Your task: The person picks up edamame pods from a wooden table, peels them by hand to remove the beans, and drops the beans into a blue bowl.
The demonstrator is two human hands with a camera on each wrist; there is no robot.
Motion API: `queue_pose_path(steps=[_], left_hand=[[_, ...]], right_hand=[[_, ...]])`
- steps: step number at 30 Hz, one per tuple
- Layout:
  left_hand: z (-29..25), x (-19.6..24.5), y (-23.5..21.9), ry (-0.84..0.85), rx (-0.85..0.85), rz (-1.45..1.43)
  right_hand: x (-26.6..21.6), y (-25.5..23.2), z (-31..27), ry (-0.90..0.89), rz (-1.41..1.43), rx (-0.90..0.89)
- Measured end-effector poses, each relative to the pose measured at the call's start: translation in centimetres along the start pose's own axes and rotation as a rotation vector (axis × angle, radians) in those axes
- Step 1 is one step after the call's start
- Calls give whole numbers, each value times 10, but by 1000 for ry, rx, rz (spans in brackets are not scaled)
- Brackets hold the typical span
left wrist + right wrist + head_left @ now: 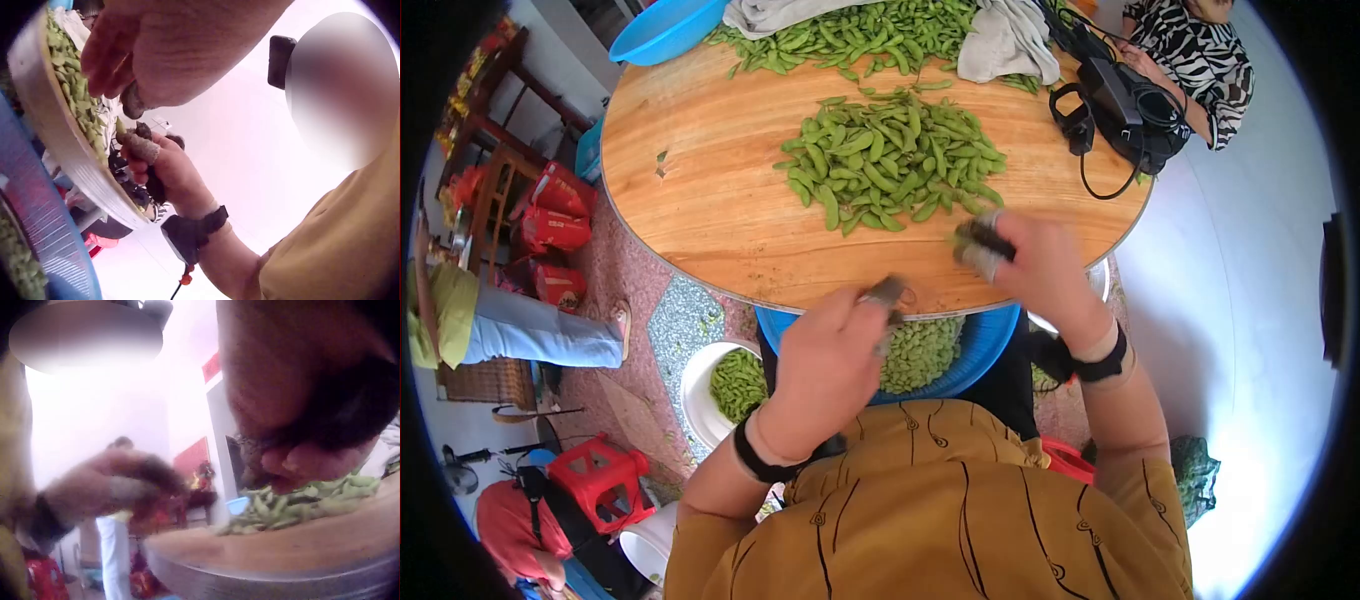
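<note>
My right hand (1048, 268) is just over the table's near edge, blurred, with grey wrapping and a dark covering on its fingers. In the left wrist view its fingertips pinch a green soybean pod (120, 129). My left hand (825, 355) hovers over the near edge, fingers bent and a dark cover at the thumb; I cannot tell whether anything is between them. Beyond both hands a heap of soybean pods (890, 160) lies on the round wooden table (710, 200). Below the edge, a blue basin (998, 350) holds shelled green beans (922, 358).
A larger pod pile (860, 35) with grey cloths (1005, 45) lies at the back, near a blue bowl (665, 30). Black cabled gear (1125, 110) sits at the right edge, beside a person (1195, 60). A white bucket (698, 395) stands on the floor at left.
</note>
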State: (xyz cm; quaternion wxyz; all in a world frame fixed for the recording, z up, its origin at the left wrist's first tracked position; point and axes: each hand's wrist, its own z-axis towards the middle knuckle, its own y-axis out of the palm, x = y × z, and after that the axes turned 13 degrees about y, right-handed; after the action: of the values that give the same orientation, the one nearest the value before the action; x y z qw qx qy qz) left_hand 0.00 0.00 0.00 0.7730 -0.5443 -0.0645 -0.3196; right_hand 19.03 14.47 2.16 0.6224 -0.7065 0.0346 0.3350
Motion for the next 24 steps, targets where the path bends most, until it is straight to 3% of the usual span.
queue_pose_path(steps=[2, 3, 5, 6, 7, 9, 11, 15, 18, 20, 21, 23, 24], left_hand=[[22, 8, 6, 59, 159, 52], [21, 5, 1, 62, 138, 72], [24, -1, 7, 62, -138, -35], [22, -4, 12, 64, -138, -38], [19, -6, 18, 94, -76, -114], [16, -5, 18, 118, -27, -190], [17, -3, 12, -513, -35, -949], [12, -5, 9, -545, -13, -1098], [13, -2, 12, -448, 13, -1056], [10, -7, 17, -142, 28, -648], [11, -7, 17, -143, 22, -653], [12, -6, 17, 126, 18, -157], [11, -6, 18, 127, 11, -162]], right_hand=[[-2, -1, -17, -14, 262, -256], [-4, 5, -23, -19, 291, -254], [1, 7, -31, -119, 464, -292], [-7, -2, -34, 39, 548, -389], [-6, 0, -37, 49, 549, -394], [-5, 4, -41, 270, 722, -465], [-6, 8, -45, 215, 740, -486], [-10, 10, -48, 85, 706, -556], [-10, 12, -50, 93, 726, -553], [-13, 12, -51, 150, 782, -573], [-13, 11, -52, 203, 836, -596], [-8, 16, -51, 216, 917, -638], [-6, 18, -52, 218, 995, -679]])
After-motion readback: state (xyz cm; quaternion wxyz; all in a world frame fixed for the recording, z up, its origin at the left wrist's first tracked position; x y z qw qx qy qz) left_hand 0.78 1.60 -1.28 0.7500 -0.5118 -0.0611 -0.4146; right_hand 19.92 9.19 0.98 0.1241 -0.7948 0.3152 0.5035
